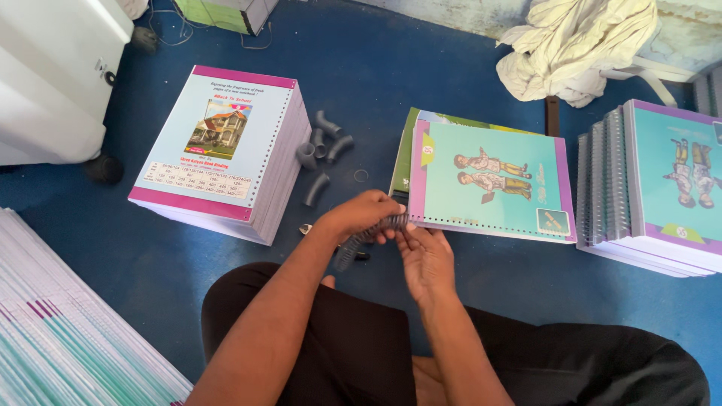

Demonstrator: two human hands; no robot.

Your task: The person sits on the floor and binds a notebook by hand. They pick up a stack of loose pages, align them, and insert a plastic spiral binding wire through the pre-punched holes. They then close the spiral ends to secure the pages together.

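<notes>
2 hands work a dark spiral binding coil at the edge of a teal notebook on a blue floor.

The left hand (361,216) is curled over the spiral binding coil (368,234), fingers closed on it; the right hand (425,252) pinches its upper end against the punched edge of the teal notebook (492,180), which lies on a green-covered one. A tall stack of punched notebooks (226,150) sits to the left, loose coil pieces (322,146) beside it. A stack of bound notebooks (654,188) lies at right, crumpled cloth (579,45) behind.
</notes>
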